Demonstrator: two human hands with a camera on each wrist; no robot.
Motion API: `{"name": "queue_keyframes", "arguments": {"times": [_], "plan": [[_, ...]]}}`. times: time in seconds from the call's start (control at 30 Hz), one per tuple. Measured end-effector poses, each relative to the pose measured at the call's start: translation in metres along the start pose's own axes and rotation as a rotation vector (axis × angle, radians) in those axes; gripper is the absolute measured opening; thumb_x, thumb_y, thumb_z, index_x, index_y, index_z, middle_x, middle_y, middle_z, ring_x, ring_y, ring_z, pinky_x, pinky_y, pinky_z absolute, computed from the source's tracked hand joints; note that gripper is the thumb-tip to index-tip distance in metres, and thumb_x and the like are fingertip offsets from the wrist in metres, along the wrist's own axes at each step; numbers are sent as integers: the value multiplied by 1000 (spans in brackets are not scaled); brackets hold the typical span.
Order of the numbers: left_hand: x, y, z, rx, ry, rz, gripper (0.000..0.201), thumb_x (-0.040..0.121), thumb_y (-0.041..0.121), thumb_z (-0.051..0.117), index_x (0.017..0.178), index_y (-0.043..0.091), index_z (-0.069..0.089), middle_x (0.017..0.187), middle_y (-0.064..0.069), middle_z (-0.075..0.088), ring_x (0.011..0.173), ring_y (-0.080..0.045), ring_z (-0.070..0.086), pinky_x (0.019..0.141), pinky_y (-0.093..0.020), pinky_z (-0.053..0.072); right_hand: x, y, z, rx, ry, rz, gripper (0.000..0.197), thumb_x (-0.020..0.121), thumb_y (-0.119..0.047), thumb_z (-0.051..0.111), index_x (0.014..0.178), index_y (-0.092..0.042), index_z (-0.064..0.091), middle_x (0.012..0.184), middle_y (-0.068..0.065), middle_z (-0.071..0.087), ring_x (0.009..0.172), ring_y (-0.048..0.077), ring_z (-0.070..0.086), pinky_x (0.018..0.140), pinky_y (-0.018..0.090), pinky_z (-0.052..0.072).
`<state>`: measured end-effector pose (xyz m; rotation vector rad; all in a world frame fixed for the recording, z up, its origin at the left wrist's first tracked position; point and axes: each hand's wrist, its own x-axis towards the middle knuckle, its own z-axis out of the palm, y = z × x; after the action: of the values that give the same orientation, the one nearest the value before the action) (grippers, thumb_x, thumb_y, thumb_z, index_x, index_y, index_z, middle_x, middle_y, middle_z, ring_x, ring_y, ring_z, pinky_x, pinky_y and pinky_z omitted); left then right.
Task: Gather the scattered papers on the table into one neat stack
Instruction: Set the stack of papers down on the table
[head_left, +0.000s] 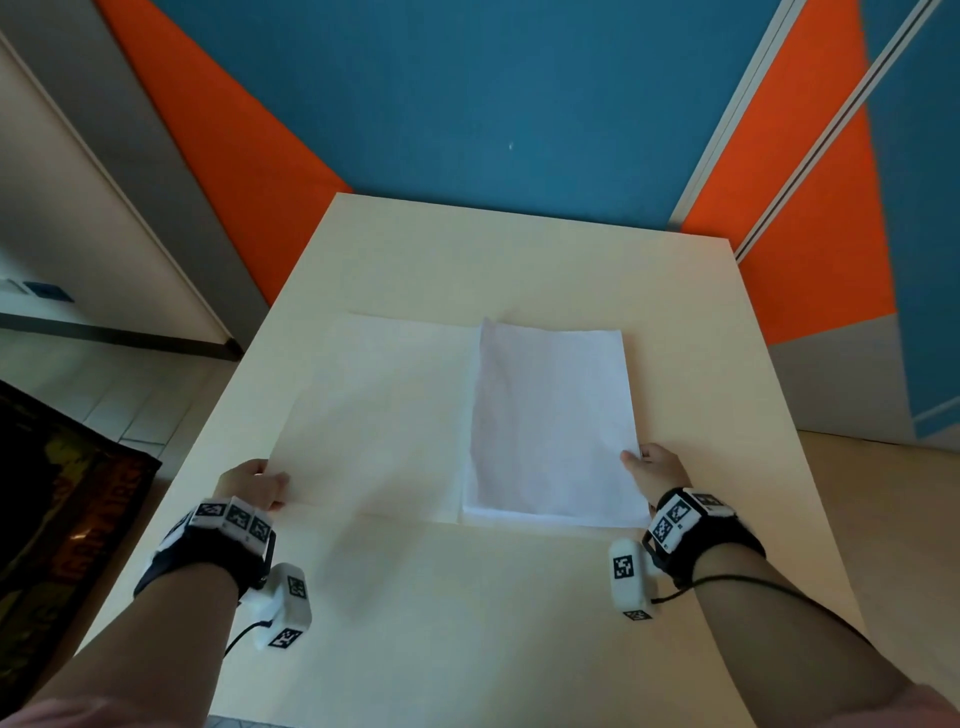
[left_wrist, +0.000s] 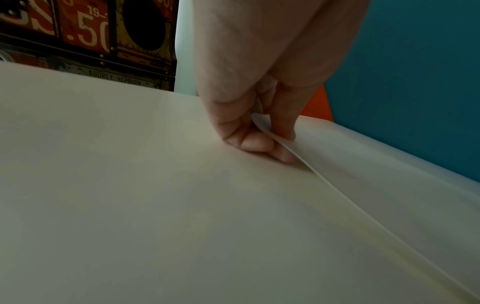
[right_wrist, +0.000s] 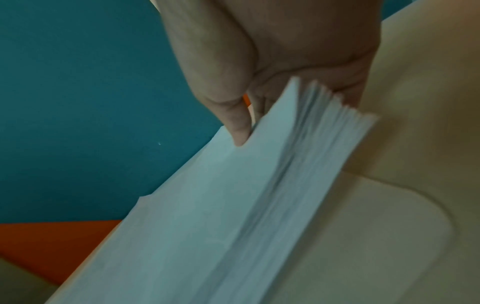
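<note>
A single white sheet (head_left: 374, 410) lies on the left half of the cream table (head_left: 467, 597). My left hand (head_left: 260, 486) pinches its near left corner between thumb and fingers; the left wrist view shows the sheet's edge (left_wrist: 337, 185) lifted off the table at my fingertips (left_wrist: 259, 142). To the right, a stack of white papers (head_left: 550, 421) lies partly over that sheet. My right hand (head_left: 652, 467) grips the stack's near right corner, thumb on top; in the right wrist view the stack's fanned edges (right_wrist: 311, 164) rise off the table.
The table's far edge meets a blue and orange wall (head_left: 467, 93). A dark printed box (head_left: 57, 499) stands on the floor left of the table. Bare tabletop stretches in front of the papers and beyond them.
</note>
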<state>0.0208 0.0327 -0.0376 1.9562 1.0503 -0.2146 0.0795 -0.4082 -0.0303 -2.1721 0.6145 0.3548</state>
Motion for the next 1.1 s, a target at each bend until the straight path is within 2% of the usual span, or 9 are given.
{"name": "queue_keyframes", "arguments": {"times": [0.2,0.4,0.53,0.6,0.7,0.77,0.83,0.97,1.1], "plan": [[0,1,-3,-64,-8,5,18,88,1,52,103,-3,61,88,-19,59,41,-18,57,26,-10,32,-5,0,-1,-11,-19,13,17,90,-14,51,98,-1,58,93,14,59,85,27,55,76,30,40],[-31,34,-25,-559,-77,110,23,85,-3,46,75,13,58,77,-12,57,92,-27,48,62,-28,43,-6,-3,-4,-94,-38,15,14,92,-17,47,92,-3,48,92,14,53,83,25,49,71,29,35],[-73,76,-37,-795,-376,332,49,95,40,32,69,23,71,71,8,71,72,-11,66,64,-22,50,-8,-3,-5,-119,-37,11,28,92,-16,46,108,7,50,103,24,58,85,27,50,72,32,36],[-83,95,-22,-834,-465,372,52,89,54,30,80,24,71,80,10,74,84,-12,68,74,-24,54,-7,-2,-4,-118,-31,8,33,92,-16,46,113,8,48,114,29,58,96,37,56,79,38,43],[-94,115,29,-454,-458,462,28,84,35,58,108,22,63,98,6,69,115,-15,60,98,-29,46,-9,-3,-5,-122,-33,-5,33,92,-15,45,115,8,48,117,30,57,103,40,56,84,41,44],[-99,118,71,-156,-574,560,42,89,7,54,130,12,45,126,-11,59,127,-21,51,104,-30,39,-12,-4,-8,-76,-58,-38,32,92,-13,43,120,1,50,119,24,59,96,32,56,79,33,41],[-96,114,107,147,-596,594,42,97,12,42,139,18,37,145,-11,41,138,-26,37,109,-32,28,-16,-3,-10,-48,-86,-103,37,93,-11,40,130,-8,48,126,18,59,104,30,57,82,28,39],[-82,106,137,323,-490,616,45,93,21,52,137,26,43,129,-20,53,117,-36,53,96,-34,39,-14,-1,-9,-86,-120,-99,43,97,-19,39,140,-20,39,120,21,62,106,37,59,91,39,45],[-82,98,154,455,-382,613,44,87,15,60,126,34,56,138,-11,37,127,-30,40,108,-31,30,-6,-4,-12,256,-152,137,29,95,-15,47,69,-6,55,45,-1,62,55,22,55,58,25,43]]}}
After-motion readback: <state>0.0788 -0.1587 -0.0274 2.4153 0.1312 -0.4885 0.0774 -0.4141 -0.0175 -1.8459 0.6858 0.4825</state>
